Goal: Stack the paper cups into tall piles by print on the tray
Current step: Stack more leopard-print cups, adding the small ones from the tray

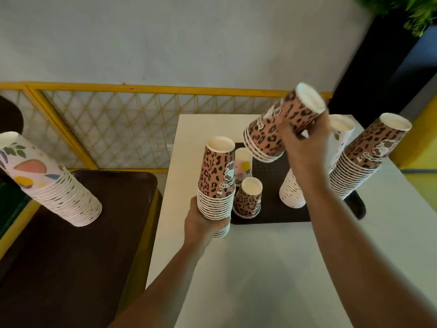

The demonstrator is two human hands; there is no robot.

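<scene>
Left hand (208,223) grips spotted cup pile (216,185) at table (260,268) edge, by tray (272,214). Right hand (305,147) pinches small cup stack (281,129) up high, tilted. Line up straight w/ pile top, push down slow.

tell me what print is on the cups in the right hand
Leopard print, black spots on pinkish brown, on the short stack gripped by the right hand; head view.

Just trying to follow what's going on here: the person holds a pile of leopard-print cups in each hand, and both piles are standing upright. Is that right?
Not quite. The head view shows only the left hand holding its leopard-print pile upright, gripped near the bottom. The right hand holds its short leopard-print stack raised and clearly tilted. Both piles are leopard print, as you said.
</scene>
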